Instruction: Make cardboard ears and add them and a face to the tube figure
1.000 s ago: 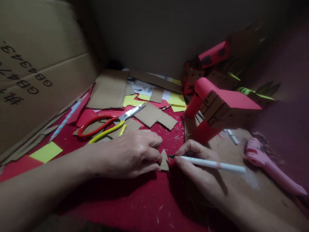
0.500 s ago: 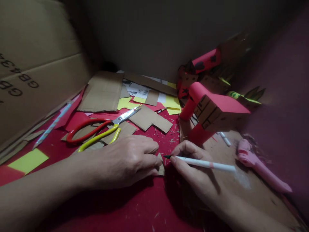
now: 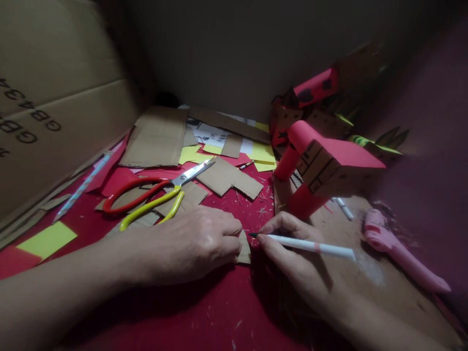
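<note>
A small, pointed piece of cardboard (image 3: 243,251) was at the centre of the view, toward the near edge of a red counter (image 3: 204,312). The fingers of the left hand (image 3: 199,241) were curled and closed together on its left edge, holding it. The fingers of the right hand (image 3: 298,253) pinched a slim white marker (image 3: 310,245) near its uncapped, dark green tip, which pointed left and sat just beside the cardboard, apart from it.

Beyond the left hand lay scissors (image 3: 176,186) with one red and one yellow handle, blades slightly apart. A notched cardboard offcut (image 3: 223,178) lay near their tips, and farther back were a larger cardboard sheet (image 3: 157,136) and yellow paper scraps (image 3: 263,151).

To the right, a red and brown cardboard model (image 3: 340,163) stood on a brown board (image 3: 351,234), with a pink tool (image 3: 398,258) nearer the counter's right edge. Toward the left edge, a blue-and-white striped pencil (image 3: 83,187) lay beside a tall cardboard panel (image 3: 66,63) printed with dark letters.
</note>
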`<state>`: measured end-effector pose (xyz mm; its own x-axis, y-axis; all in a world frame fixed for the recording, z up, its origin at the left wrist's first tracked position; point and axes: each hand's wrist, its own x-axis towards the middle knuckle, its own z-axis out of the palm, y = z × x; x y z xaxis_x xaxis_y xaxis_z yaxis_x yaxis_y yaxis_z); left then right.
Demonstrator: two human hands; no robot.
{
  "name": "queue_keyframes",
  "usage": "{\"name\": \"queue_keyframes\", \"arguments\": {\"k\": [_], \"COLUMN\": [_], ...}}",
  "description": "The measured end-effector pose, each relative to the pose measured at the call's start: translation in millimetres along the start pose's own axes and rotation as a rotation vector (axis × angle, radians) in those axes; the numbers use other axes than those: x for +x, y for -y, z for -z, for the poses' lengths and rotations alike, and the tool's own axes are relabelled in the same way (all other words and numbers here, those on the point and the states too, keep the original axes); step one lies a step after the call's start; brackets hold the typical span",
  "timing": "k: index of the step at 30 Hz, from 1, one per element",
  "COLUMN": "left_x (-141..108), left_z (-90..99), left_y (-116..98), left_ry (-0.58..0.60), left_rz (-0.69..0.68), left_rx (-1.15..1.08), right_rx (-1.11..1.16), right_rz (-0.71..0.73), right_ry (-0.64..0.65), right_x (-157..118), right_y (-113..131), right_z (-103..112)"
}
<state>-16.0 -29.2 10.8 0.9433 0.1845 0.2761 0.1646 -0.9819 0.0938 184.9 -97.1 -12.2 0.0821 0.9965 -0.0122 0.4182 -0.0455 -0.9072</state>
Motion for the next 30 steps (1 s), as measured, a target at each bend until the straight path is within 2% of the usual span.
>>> {"name": "queue_keyframes", "arguments": {"k": [9, 14, 17, 21, 24, 28, 30], "left_x": [-1, -4, -4, -5, -5, -5, -4], "left_z": [-5.5, -4.8, 3.1, 19.0, 23.7, 17.9, 14.4], "left_y": [0, 0, -4, -14, -16, -10, -8], "left_ry": [-0.024, -0.004, -0.023, -0.045, -0.005, 0.004, 0.016], "left_rz": [0.034, 0.085, 0.217, 0.45, 0.441, 0.39, 0.412], "left_rx": [-0.015, -0.055, -0.244, -0.436, -0.482, -0.569, -0.629], "right_rx": [0.152, 0.197, 0.311, 0.402, 0.496, 0.617, 0.659], "right_rz": [-0.007, -0.021, -0.052, -0.029, 0.016, 0.038, 0.049], "right_ry": [0.024, 0.06, 0.078, 0.026, 0.011, -0.006, -0.022], "right_x": [-1, 4, 3, -2, -6, -8, -7], "right_y": [-11, -8, -4, -1, -3, -5, -2], "right_z": [-5, -4, 0, 3, 4, 3, 1]}}
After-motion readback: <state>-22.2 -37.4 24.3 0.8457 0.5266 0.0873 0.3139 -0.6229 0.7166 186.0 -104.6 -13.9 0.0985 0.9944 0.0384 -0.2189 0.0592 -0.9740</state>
